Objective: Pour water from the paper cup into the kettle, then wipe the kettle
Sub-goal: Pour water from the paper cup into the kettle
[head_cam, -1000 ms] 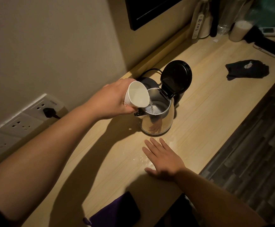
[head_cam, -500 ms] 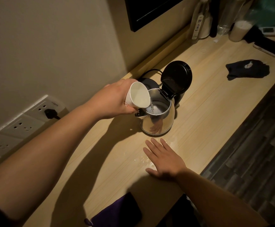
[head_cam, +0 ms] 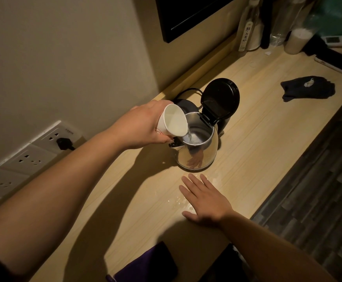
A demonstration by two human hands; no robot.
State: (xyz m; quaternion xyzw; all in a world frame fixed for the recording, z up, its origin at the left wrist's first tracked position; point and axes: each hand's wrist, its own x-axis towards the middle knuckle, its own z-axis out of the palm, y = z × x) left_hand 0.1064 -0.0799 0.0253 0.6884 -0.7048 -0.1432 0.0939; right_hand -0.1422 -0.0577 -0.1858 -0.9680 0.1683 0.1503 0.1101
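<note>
White paper cup (head_cam: 174, 123), gripped by left hand (head_cam: 143, 127), tilts over open steel kettle (head_cam: 198, 147); right hand (head_cam: 204, 198) lies flat, fingers spread, near wooden table's (head_cam: 267, 123) front edge.

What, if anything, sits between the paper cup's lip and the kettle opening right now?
Nothing visible. The lid is hinged back and upright, clear of the mouth. The left hand holds the paper cup tilted over the kettle rim, and a thin stream of water falls straight in. The right hand rests flat on the counter, out of the way.
</note>
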